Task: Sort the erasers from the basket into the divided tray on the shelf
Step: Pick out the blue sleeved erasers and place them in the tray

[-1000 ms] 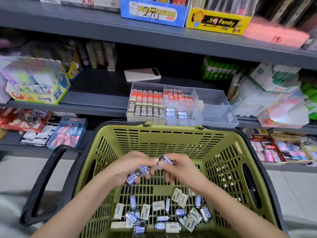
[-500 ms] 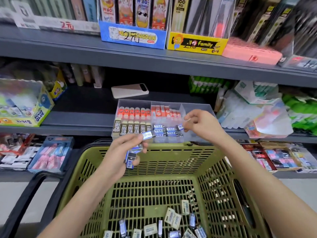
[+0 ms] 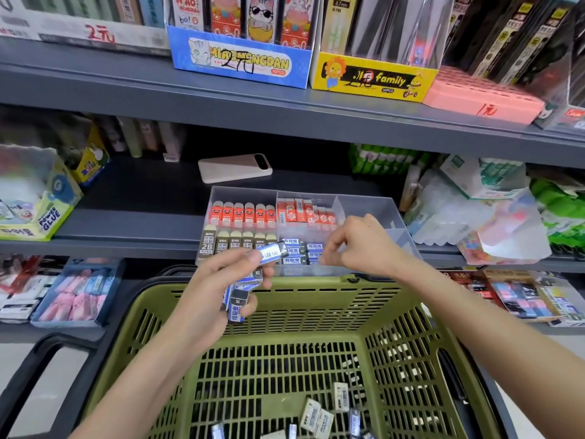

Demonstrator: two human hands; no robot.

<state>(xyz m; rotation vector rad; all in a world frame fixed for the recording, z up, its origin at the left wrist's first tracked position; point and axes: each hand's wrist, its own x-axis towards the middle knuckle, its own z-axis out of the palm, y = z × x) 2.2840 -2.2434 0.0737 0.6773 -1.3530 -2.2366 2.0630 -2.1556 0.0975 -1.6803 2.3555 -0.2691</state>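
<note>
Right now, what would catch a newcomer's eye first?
The green basket fills the foreground, loose erasers on its floor. Above its rim, the left hand grips a bunch of blue erasers, while the right hand reaches into the tray on the shelf, fingertips at its blue row.

Clutching a bunch of blue-sleeved erasers [image 3: 236, 307] in the left hand [image 3: 215, 293], one pinched up top. Holding the right hand [image 3: 364, 248] over the divided tray [image 3: 367, 204] at twelve o'clock of the green basket [image 3: 316, 315], fingertips [image 3: 325, 257] down at its blue row [image 3: 297, 251]. Loose erasers [image 3: 316, 416] at six o'clock in the basket.
</note>
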